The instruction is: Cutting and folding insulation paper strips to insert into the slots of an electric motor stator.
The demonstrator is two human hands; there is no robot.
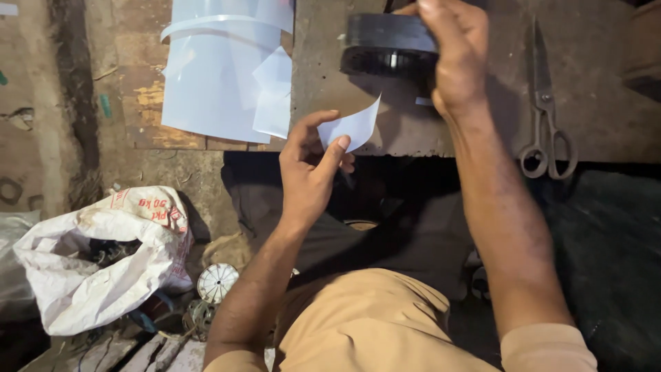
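While the left hand point(310, 172) pinches a thin, smooth paper slip point(352, 127) at the worn bench's point(606, 89) near edge, the right hand point(454, 58) grips a dark ribbed wheel point(385, 48), partly hidden, left of rusty scissors point(545, 103).

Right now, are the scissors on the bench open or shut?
Shut. The scissors lie flat on the bench, blades together in one line and the two handle loops nearly touching, apart from both hands.
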